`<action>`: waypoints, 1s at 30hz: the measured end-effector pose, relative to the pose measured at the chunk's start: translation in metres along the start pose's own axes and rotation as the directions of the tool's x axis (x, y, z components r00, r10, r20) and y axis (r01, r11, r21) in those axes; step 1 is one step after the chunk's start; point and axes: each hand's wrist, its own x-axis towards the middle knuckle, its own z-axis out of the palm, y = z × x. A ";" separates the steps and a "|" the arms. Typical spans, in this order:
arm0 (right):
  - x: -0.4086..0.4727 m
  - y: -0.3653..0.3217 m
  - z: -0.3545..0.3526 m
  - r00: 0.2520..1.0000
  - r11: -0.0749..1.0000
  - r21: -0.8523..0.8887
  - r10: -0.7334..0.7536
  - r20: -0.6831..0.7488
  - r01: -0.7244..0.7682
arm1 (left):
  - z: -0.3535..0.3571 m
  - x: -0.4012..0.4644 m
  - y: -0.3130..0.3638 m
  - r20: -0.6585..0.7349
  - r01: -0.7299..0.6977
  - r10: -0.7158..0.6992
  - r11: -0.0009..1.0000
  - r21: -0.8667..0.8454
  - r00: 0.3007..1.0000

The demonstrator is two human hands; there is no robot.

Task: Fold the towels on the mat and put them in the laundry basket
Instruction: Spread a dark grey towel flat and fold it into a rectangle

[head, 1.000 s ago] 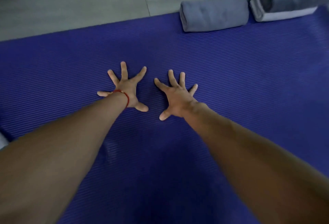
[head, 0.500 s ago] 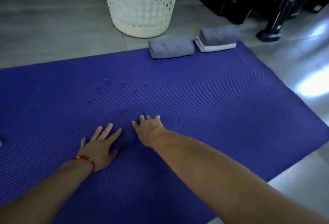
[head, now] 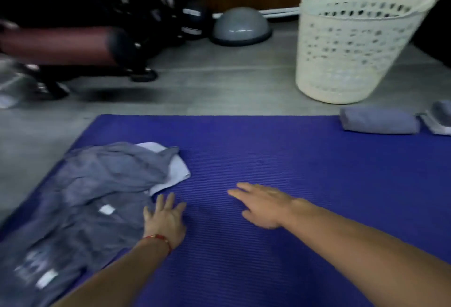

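While both hands lie flat with fingers spread and empty, the left hand [head: 166, 221] touches the crumpled towels [head: 97, 192] at the mat's [head: 268, 150] left edge; the right hand [head: 263, 205] is farther.

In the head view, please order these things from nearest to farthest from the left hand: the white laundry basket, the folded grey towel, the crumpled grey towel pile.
1. Crumpled grey towel pile: just left of the left hand.
2. Folded grey towel: far right, at the mat's back edge.
3. White laundry basket: on the floor beyond that towel.
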 end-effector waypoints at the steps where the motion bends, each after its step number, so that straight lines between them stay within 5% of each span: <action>1: 0.005 -0.009 -0.003 1.000 1.000 -0.008 -0.028 -0.003 0.028 | 0.000 -0.001 -0.009 -0.012 0.041 -0.041 0.999 0.022 0.999; 7: 0.027 -0.038 -0.004 0.993 0.993 -0.031 -0.111 0.038 0.112 | 0.002 0.009 -0.066 0.033 0.171 -0.169 0.982 -0.077 0.985; 13: 0.025 -0.037 0.013 0.985 0.988 -0.035 -0.145 0.091 0.149 | 0.038 0.024 -0.093 0.270 0.096 -0.035 0.971 -0.217 0.962; 30: 0.013 -0.029 0.015 0.989 0.992 -0.008 -0.125 0.081 0.126 | 0.063 -0.004 -0.097 -0.026 -0.021 0.017 0.989 -0.146 1.000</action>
